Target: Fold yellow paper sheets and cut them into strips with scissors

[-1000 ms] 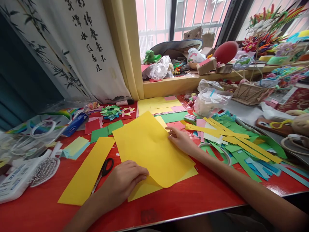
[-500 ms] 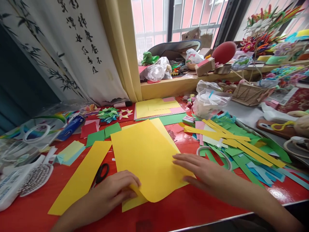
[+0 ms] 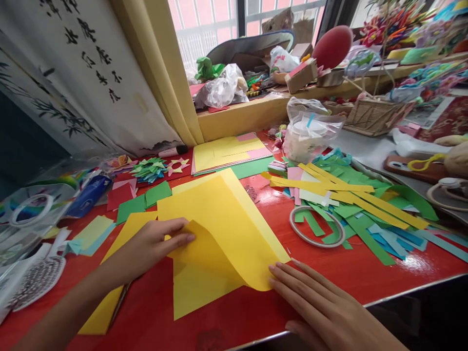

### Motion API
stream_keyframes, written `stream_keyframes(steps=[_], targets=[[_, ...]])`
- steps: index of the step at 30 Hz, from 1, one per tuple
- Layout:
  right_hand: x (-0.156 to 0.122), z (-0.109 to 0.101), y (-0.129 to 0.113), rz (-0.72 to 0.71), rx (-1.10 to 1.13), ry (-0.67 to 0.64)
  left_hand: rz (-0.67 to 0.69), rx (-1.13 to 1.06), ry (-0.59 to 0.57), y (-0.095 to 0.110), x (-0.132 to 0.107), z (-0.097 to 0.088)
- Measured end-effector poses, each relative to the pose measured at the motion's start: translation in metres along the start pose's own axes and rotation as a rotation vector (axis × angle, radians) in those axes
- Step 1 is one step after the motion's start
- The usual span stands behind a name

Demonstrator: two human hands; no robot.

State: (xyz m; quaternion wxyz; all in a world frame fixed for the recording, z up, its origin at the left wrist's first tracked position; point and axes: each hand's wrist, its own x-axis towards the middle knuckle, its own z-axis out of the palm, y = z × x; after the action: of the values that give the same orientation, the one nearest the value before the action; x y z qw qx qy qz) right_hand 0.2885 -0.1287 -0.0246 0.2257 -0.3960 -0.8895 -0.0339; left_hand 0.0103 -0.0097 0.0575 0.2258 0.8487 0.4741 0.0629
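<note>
A large yellow paper sheet [image 3: 223, 224] lies on the red table [image 3: 329, 273], its near corner curled over onto itself. My left hand [image 3: 153, 243] pinches the lifted left edge of that sheet, thumb on top. My right hand [image 3: 318, 302] lies flat with its fingers stretched out, fingertips touching the sheet's curled near-right corner. A long yellow paper strip [image 3: 109, 273] lies under my left forearm.
A heap of green, yellow and blue paper strips [image 3: 358, 204] and a tape ring [image 3: 317, 229] lie to the right. A stack of coloured sheets [image 3: 230, 153], folded paper stars [image 3: 153, 168], a plastic bag [image 3: 310, 131] and a cluttered windowsill [image 3: 256, 112] are behind.
My left hand has moved up along the sheet's left edge and lifted it. My right hand has slid back to the near-right corner. The view has tilted down and left, hiding the scissors.
</note>
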Motion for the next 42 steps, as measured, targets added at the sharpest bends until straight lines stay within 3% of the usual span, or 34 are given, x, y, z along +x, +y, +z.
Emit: stream_keyframes(steps=[6, 10, 17, 27, 42], targets=[[-0.008, 0.003, -0.001, 0.013, 0.052, -0.020, 0.067, -0.001, -0.104, 0.014, 0.048, 0.007], [-0.010, 0.005, -0.001, 0.059, 0.059, -0.010, 0.095, 0.069, -0.022, 0.017, 0.073, 0.016], [-0.016, 0.004, -0.003, 0.136, 0.020, 0.022, 0.125, 0.185, 0.083, -0.001, 0.101, 0.036], [-0.007, 0.003, -0.005, 0.098, -0.180, -0.005, 0.158, 0.339, 0.253, -0.010, 0.116, 0.053], [-0.009, 0.007, -0.002, 0.069, -0.217, -0.022, 0.132, 0.259, 0.387, -0.017, 0.126, 0.068]])
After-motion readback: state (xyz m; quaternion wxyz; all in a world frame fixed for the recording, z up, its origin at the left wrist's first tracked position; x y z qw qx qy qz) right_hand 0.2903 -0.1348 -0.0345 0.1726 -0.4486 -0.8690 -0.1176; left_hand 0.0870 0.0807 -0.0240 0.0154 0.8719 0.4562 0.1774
